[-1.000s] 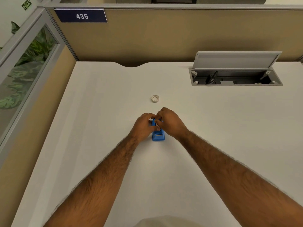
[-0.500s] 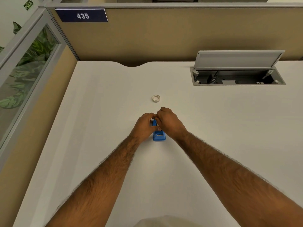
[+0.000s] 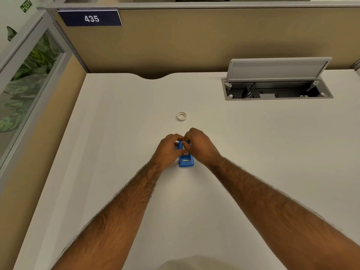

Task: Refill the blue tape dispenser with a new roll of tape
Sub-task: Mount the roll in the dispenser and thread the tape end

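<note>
The blue tape dispenser [image 3: 186, 161] stands on the white desk [image 3: 116, 133] in the middle of the view, its cutter end towards me. My left hand [image 3: 167, 151] grips its left side. My right hand [image 3: 200, 147] is closed over its far top part, fingertips pinched there. What the fingers pinch is hidden. A small white tape ring [image 3: 181, 116] lies flat on the desk a little beyond both hands, untouched.
An open cable hatch [image 3: 276, 90] with its grey lid raised sits in the desk at the back right. Beige partition walls [image 3: 175, 45] close the back, and a glass panel [image 3: 23, 78] stands on the left.
Both hands stay on the dispenser with only small finger shifts. The tape ring has not moved.
</note>
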A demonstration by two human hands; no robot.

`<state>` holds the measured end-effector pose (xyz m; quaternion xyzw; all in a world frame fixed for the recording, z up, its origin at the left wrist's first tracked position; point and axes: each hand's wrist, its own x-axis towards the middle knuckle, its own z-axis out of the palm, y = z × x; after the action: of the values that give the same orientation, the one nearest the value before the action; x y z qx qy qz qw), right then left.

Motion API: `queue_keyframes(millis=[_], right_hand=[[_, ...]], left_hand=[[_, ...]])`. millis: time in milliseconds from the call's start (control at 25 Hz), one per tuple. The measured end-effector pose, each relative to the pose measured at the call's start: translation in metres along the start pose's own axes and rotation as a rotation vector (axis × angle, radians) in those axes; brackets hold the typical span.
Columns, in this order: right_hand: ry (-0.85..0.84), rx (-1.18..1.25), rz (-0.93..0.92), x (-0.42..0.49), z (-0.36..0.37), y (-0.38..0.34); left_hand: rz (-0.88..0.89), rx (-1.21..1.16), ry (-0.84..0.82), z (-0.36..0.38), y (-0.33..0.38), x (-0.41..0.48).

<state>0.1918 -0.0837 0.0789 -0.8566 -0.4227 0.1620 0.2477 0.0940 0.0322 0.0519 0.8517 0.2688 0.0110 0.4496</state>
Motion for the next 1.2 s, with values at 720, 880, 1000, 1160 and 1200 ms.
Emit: queue_keyframes(millis=[720, 880, 1000, 1160, 1200], right_hand=[[0.000, 0.194, 0.027, -0.002, -0.002, 0.016], [0.017, 0.142, 0.001, -0.004, 0.002, 0.014], [0.047, -0.001, -0.037, -0.003, 0.004, 0.008], [0.029, -0.149, -0.133, -0.001, 0.003, 0.003], [0.022, -0.142, -0.125, 0.001, 0.003, 0.003]], left_hand=[[-0.021, 0.008, -0.008, 0.000, 0.000, 0.001], [-0.023, 0.018, -0.012, 0.000, 0.001, 0.001], [-0.029, 0.023, -0.013, 0.000, 0.001, 0.001], [-0.026, 0.037, -0.010, 0.002, -0.002, 0.002], [-0.024, 0.036, -0.011, 0.002, -0.002, 0.002]])
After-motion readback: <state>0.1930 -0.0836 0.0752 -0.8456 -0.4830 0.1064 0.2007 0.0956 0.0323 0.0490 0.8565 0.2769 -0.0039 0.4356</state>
